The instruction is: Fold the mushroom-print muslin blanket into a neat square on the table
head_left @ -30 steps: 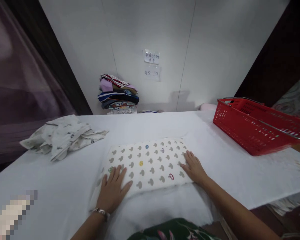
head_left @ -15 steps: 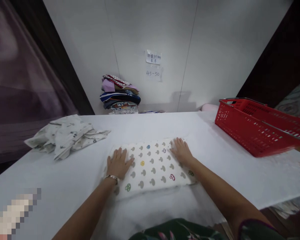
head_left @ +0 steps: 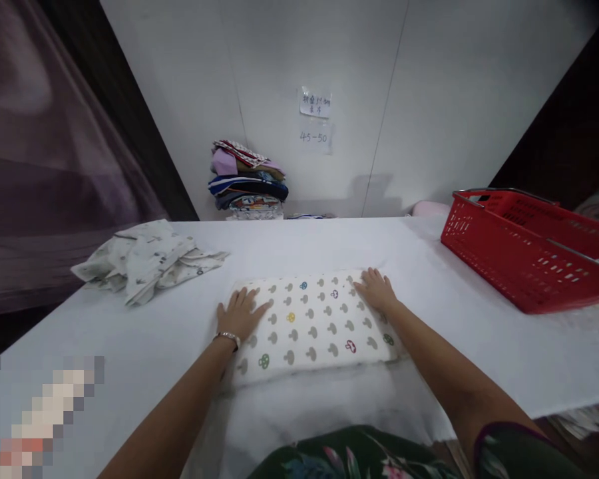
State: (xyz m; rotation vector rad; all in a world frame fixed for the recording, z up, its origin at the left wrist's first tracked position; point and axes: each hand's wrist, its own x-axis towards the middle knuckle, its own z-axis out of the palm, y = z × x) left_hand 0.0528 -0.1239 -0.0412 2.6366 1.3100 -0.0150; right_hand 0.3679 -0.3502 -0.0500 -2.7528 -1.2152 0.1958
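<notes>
A white cloth (head_left: 309,326) printed with grey mushrooms and a few coloured ones lies folded into a rectangle on the white table. My left hand (head_left: 240,315) rests on its left side, fingers spread, with a bracelet at the wrist. On the far right corner lies my right hand (head_left: 376,290), flat with its fingers stretched out. Neither hand grips the fabric. To the left, a crumpled white cloth (head_left: 152,259) with small dark prints sits apart from both hands.
A red plastic basket (head_left: 524,256) with metal handles stands on the right. Against the wall rises a stack of folded clothes (head_left: 249,183). Paper signs (head_left: 314,123) hang above the white table (head_left: 329,243). A purple curtain (head_left: 54,179) hangs at left.
The view has shifted a little, so the table and its things appear further right and slightly higher. Both hands remain flat on the mushroom cloth, which looks unchanged.
</notes>
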